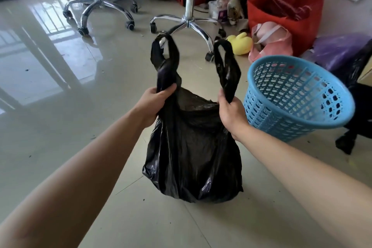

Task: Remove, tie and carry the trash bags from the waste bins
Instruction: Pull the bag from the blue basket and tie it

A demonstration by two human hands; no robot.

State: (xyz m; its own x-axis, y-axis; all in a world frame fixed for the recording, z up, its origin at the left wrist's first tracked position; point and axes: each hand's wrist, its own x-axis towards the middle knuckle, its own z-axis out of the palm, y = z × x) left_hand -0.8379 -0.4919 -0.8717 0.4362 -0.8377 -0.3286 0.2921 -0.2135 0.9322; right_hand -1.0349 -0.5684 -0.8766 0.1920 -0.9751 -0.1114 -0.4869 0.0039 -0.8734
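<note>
on the glossy pale tiled floor [60, 137] the crinkled black plastic trash bag [193, 157] stands with its mouth open, free of the tilted sky-blue perforated plastic waste bin [298, 96] just beside it. tying looks like the step in hand: cross the loops above the load, pull snug. left hand [155, 104] and right hand [231, 115] each curl tightly round one upright black handle loop [227, 66] at its base.

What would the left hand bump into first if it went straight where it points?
Probably the black plastic trash bag itself: the left hand grips one handle loop and points across the bag's open mouth toward the right hand on the other loop. Depth is unclear from one view.
</note>
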